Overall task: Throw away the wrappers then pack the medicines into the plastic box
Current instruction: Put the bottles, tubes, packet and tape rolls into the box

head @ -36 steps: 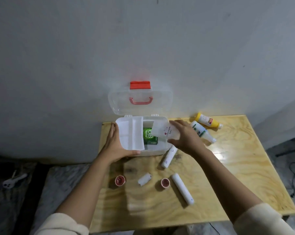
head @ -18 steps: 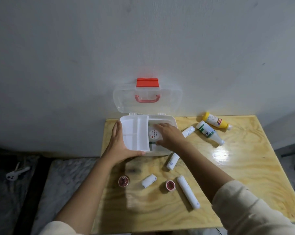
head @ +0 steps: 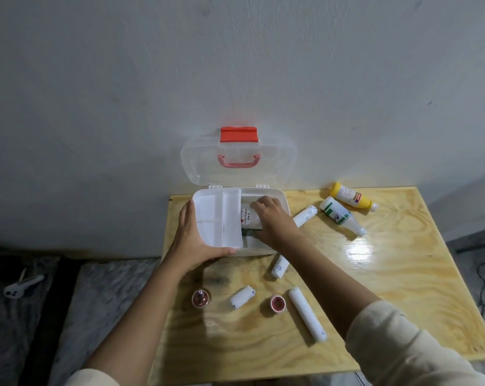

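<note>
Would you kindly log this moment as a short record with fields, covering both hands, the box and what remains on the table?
left hand: grips white inner tray, slid to the box's left side
right hand: inside plastic box, on a white labelled item
lid: open, upright against wall
on table: yellow bottle, green-labelled bottle, four white rolls, two tape rolls

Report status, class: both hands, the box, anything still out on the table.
Left hand holds the white tray shifted aside. Right hand inside the plastic box, on a white item; grip unclear. Bottles, rolls, tape still on the table.
</note>
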